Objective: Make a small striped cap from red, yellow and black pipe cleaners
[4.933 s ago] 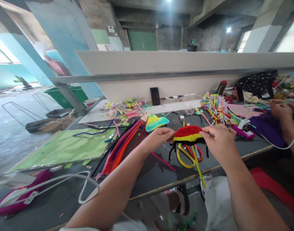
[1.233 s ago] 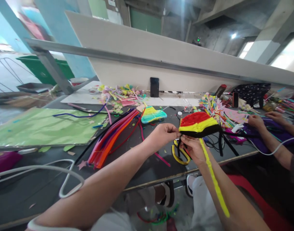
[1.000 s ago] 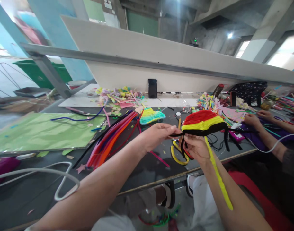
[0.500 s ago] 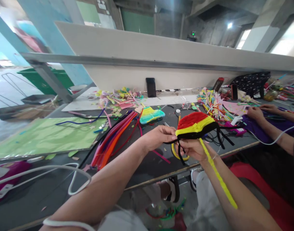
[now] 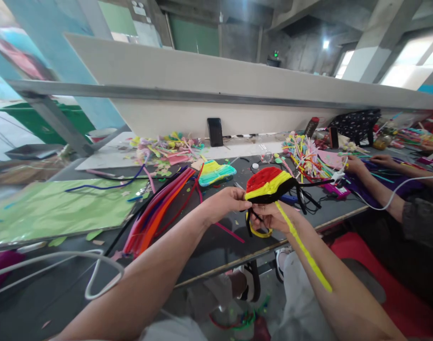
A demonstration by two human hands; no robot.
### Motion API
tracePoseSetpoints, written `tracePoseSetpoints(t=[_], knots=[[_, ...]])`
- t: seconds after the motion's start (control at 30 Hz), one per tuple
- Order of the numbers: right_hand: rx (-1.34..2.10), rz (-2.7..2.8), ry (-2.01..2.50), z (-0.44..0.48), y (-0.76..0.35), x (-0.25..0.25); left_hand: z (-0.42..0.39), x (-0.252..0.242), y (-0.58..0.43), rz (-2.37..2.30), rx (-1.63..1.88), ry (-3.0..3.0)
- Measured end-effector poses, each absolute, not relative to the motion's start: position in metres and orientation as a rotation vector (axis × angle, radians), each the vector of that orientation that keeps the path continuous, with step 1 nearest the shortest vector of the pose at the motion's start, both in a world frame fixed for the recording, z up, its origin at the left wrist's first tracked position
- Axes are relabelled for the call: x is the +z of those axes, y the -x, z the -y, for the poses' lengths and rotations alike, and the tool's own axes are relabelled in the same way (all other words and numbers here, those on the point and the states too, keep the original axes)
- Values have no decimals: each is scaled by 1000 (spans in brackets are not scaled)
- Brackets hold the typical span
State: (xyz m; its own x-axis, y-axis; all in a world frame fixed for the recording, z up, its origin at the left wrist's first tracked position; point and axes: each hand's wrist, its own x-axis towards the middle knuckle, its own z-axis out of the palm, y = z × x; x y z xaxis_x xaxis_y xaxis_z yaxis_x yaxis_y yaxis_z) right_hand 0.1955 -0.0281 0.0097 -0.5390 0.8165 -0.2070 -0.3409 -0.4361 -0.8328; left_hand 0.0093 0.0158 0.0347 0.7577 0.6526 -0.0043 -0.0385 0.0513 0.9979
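A striped piece made of red, yellow and black pipe cleaners (image 5: 269, 185) is held over the table's front part. My left hand (image 5: 232, 202) pinches its left corner between thumb and fingers. Below that corner, my right hand (image 5: 275, 220) is closed with its fingers curled at a black pipe cleaner strand (image 5: 250, 225). A long yellow pipe cleaner (image 5: 303, 246) hangs from the underside along my right forearm. More black ends stick out at the piece's right. Beside my right fingers is a yellow loop (image 5: 261, 234), partly hidden. A yellow and turquoise pipe cleaner piece (image 5: 216, 173) lies behind.
Bundled pipe cleaners (image 5: 159, 203) and a green sheet (image 5: 60, 206) lie to the left. Scrap piles (image 5: 166, 147) and a phone (image 5: 215, 132) stand at the back. White cable (image 5: 106, 279) loops by my left arm. Another person's hands (image 5: 356, 166) work at the right.
The view has shifted slightly, so everything sits a little further left. Both hands keep hold of the striped piece, and my right fingers have shifted slightly at the black strand.
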Motion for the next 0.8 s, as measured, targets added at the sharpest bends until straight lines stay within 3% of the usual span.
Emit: tracePoseSetpoints(t=[0.23,0.57,0.8], knots=[[1853,997,803,19,-219,10,-32,34,2,-710,834,-1438],[1697,925,888,12,-228,11,-43,18,30,-868,889,-1370],[893,1090,1311,2,-242,4,-49,14,66,-750,1166,-960]])
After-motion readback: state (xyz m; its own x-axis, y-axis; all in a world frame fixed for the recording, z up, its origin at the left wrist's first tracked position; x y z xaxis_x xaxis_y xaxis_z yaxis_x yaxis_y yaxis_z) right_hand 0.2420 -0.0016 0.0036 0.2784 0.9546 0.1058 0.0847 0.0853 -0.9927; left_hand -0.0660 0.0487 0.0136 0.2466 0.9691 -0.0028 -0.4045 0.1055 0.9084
